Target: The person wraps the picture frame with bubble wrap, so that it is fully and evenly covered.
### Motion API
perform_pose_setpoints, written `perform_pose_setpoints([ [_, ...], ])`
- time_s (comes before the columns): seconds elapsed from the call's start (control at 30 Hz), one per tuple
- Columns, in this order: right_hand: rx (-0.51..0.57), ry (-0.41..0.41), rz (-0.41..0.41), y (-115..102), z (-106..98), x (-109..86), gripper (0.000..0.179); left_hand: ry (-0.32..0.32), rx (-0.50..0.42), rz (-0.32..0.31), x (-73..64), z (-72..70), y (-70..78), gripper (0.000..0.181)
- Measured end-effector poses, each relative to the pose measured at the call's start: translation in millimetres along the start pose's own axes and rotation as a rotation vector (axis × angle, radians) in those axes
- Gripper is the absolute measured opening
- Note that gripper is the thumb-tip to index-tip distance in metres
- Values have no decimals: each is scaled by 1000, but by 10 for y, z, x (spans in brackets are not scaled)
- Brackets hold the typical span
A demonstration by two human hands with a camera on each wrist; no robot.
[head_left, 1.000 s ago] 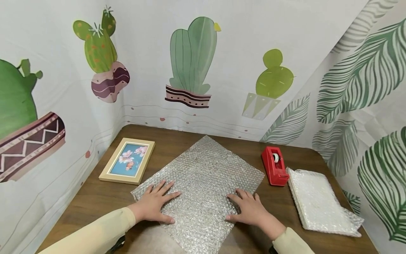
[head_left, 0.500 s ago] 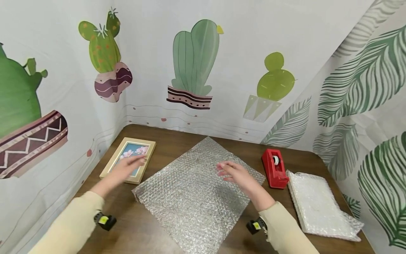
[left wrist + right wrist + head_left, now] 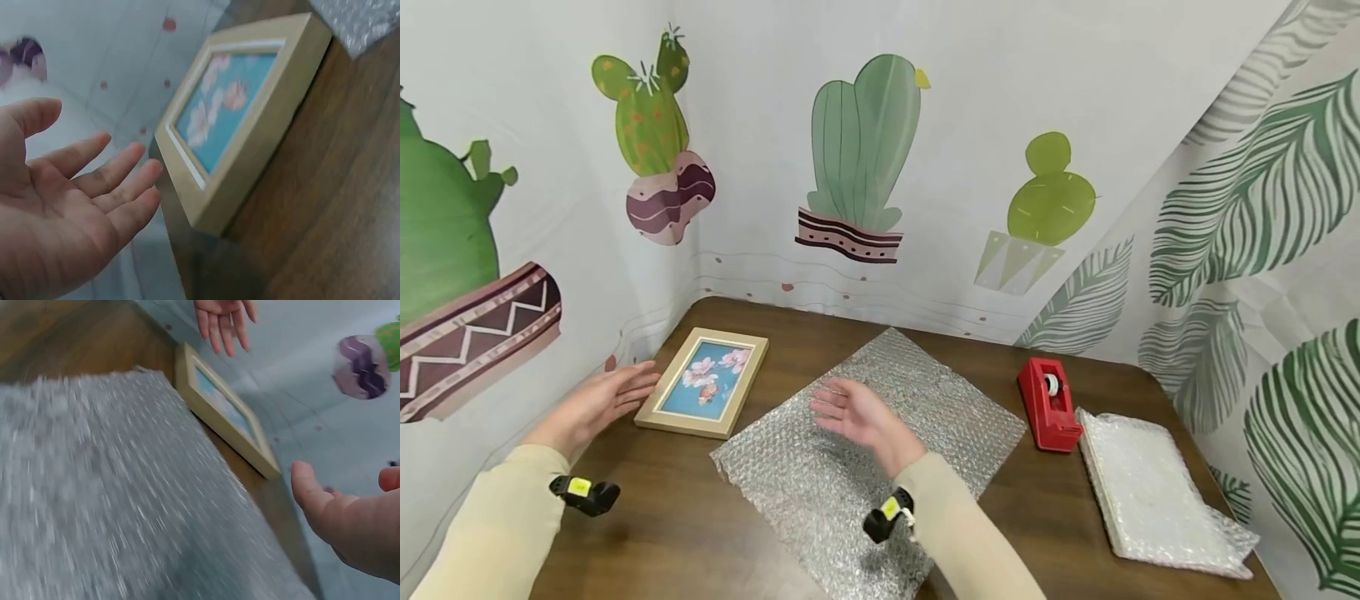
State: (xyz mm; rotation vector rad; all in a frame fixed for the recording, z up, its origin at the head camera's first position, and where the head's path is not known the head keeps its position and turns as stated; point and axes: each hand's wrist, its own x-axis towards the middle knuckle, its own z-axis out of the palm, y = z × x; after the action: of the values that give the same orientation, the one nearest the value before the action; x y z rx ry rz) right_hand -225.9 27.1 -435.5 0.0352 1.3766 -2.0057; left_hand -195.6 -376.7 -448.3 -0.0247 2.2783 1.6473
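Observation:
A picture frame [image 3: 748,379] with a pale wood border and a pink-flower picture on blue lies face up at the left of the table. My left hand [image 3: 601,407] is held just off its left side, fingers extended; in the left wrist view the palm and fingers of that hand [image 3: 81,194] face the frame [image 3: 262,119] and hold nothing. Over a sheet of bubble wrap [image 3: 880,417], spread cornerwise on the table, hovers my right hand [image 3: 865,421], its fingers extended toward the frame. Nothing is in its grasp.
A red tape dispenser [image 3: 1048,408] with a roll of tape stands right of the sheet. Farther right lies a flat bubble-wrapped package [image 3: 1157,483]. Cloth walls with printed cacti [image 3: 865,150] and leaves border the wooden table [image 3: 700,517] behind and at the sides.
Both hands have lifted off the bubble wrap and moved left. The left hand passed over the picture frame to its left side; the right hand is now above the sheet's middle.

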Motion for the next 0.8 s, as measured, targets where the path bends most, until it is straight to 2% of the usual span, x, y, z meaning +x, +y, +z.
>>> perform_pose_setpoints([
  [0.23,14,28,3,343,440,387,55,-11,56,-94,32,-111,-156,77],
  [0.37,91,41,16,508,620,546,56,-9,72,-130,51,-100,-213,76],
  [0.5,165,58,30,586,739,663,57,-9,34,-150,106,-61,-237,75],
  [0.63,197,76,51,655,832,730,57,-25,-15,-164,133,-17,-241,73],
  [0.8,219,108,57,719,918,768,56,-27,-28,-186,138,3,-249,72],
])
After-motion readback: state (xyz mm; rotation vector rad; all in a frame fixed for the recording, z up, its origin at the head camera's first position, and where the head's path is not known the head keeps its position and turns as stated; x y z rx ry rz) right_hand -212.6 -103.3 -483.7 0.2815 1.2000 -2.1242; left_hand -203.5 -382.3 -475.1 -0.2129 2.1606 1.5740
